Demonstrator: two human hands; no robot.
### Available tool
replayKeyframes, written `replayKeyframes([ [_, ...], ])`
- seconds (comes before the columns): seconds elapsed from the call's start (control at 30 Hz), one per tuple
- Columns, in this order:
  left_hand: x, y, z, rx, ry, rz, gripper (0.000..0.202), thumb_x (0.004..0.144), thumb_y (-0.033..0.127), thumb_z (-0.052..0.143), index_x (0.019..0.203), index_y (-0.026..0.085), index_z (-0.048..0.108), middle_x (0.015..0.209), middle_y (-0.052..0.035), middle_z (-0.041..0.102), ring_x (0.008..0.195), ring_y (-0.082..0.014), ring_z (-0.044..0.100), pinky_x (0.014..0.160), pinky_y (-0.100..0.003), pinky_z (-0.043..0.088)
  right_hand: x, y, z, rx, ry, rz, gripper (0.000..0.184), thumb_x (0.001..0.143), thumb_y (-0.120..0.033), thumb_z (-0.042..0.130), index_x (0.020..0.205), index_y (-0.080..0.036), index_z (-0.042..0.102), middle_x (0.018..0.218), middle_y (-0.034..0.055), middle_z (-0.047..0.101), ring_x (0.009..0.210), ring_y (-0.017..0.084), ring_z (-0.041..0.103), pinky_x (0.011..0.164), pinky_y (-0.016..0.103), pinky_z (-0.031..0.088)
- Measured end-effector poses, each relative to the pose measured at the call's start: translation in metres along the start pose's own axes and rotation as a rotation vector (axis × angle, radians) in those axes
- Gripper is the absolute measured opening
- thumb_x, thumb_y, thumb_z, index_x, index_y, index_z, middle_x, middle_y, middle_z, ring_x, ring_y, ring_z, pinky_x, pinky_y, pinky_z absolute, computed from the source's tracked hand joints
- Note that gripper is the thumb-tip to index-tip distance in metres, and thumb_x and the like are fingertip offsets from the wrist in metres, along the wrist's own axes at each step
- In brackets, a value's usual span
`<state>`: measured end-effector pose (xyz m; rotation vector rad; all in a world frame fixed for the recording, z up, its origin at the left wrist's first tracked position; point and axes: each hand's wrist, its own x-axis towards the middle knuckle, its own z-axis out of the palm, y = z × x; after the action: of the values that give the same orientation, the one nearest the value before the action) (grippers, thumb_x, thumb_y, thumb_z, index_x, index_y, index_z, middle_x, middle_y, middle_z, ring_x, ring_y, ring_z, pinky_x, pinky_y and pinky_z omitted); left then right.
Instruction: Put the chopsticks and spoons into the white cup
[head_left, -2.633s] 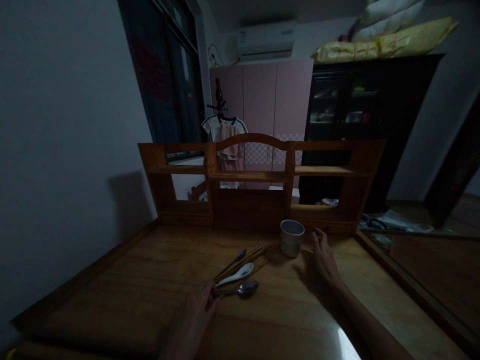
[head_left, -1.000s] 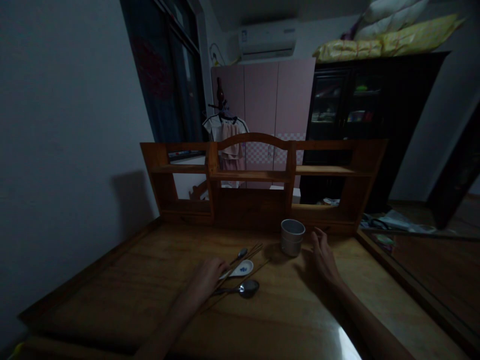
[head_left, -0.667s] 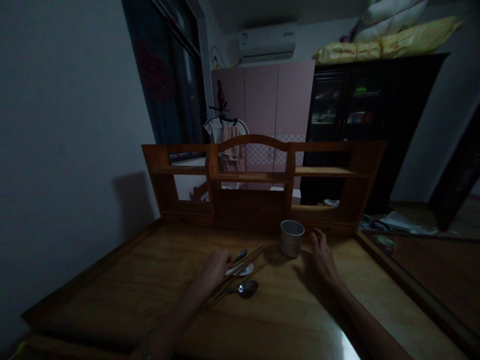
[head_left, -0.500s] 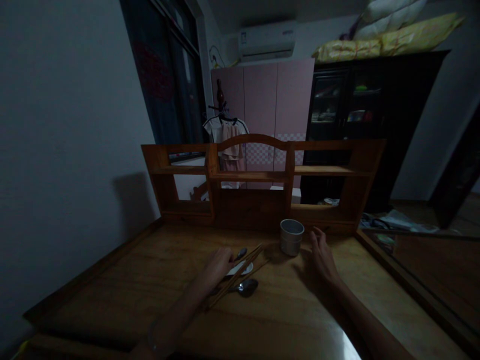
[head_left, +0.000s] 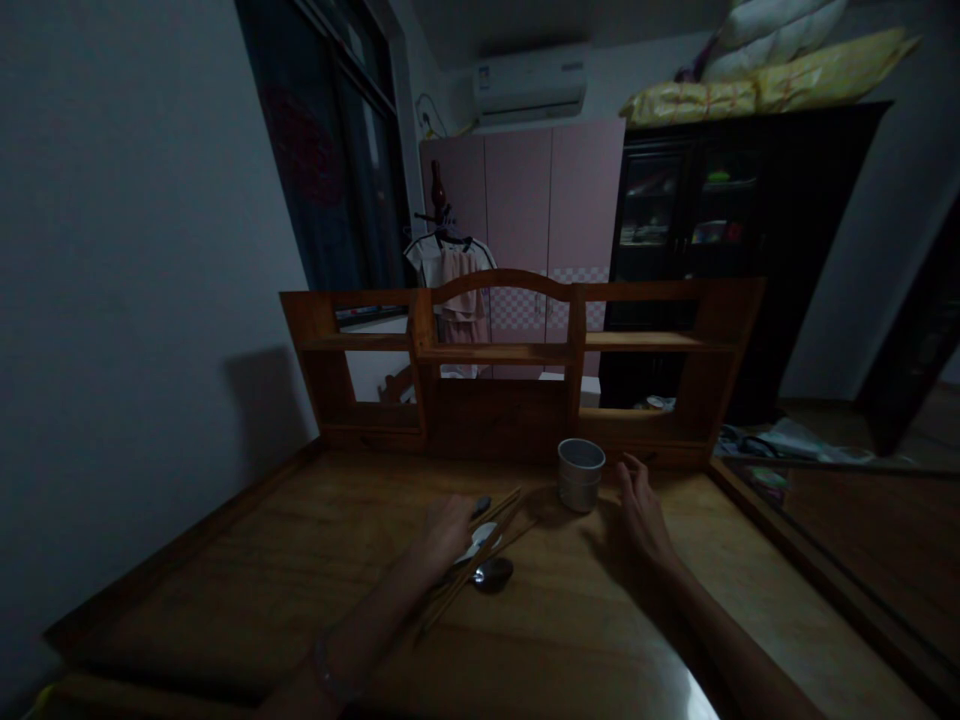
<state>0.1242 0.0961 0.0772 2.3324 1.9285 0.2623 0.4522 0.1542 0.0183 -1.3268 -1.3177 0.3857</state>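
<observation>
My left hand [head_left: 445,535] lies over a heap of cutlery on the wooden table [head_left: 300,560], fingers curled round the brown chopsticks [head_left: 480,545]. A white spoon [head_left: 484,533] and a metal spoon [head_left: 493,573] lie under and beside it; another dark spoon tip [head_left: 481,505] shows past the fingers. My right hand [head_left: 639,510] rests on the table with fingers spread, just right of a small grey metal cup [head_left: 580,474], not touching it.
A low wooden shelf unit [head_left: 517,350] stands along the table's far edge. A raised rim [head_left: 810,570] borders the table on the right. Behind are a pink wardrobe [head_left: 525,200], a dark cabinet [head_left: 712,220] and hanging clothes [head_left: 454,270].
My left hand has moved forward from the table's near side onto the cutlery and closed on the chopsticks, which have shifted slightly. My right hand has stayed beside the cup.
</observation>
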Motion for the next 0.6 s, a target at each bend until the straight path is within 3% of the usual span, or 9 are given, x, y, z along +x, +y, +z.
replayKeyframes([
  [0.1,0.002,-0.003,0.001,0.022,-0.01,0.025,0.031,0.074,0.013,0.064,0.105,0.017,0.065,0.109,-0.009,0.068,0.101,-0.025,0.058,0.081,-0.03,0.038,0.0,-0.001,-0.001,-0.002,-0.005,-0.004,0.053,0.094,-0.057,0.034,0.135,-0.024,0.042,0.133,0.0111,0.054,0.118,0.028,0.054,0.101,0.045,0.04],
  [0.3,0.012,-0.011,0.003,0.062,-0.011,0.029,0.019,0.083,0.03,0.059,0.092,0.015,0.068,0.1,-0.0122,0.069,0.094,-0.027,0.061,0.076,-0.034,0.042,0.0,-0.002,-0.001,0.002,-0.01,-0.001,0.055,0.094,-0.057,0.033,0.135,-0.022,0.042,0.126,0.0121,0.058,0.112,0.029,0.057,0.097,0.045,0.043],
  [0.6,0.01,-0.001,-0.006,0.109,-0.074,0.021,0.024,0.083,0.026,0.066,0.104,0.015,0.063,0.107,-0.0061,0.067,0.101,-0.0225,0.061,0.09,-0.043,0.046,-0.001,-0.002,-0.001,-0.003,-0.011,0.003,0.055,0.094,-0.057,0.033,0.136,-0.023,0.042,0.123,0.0116,0.059,0.108,0.029,0.06,0.095,0.045,0.045],
])
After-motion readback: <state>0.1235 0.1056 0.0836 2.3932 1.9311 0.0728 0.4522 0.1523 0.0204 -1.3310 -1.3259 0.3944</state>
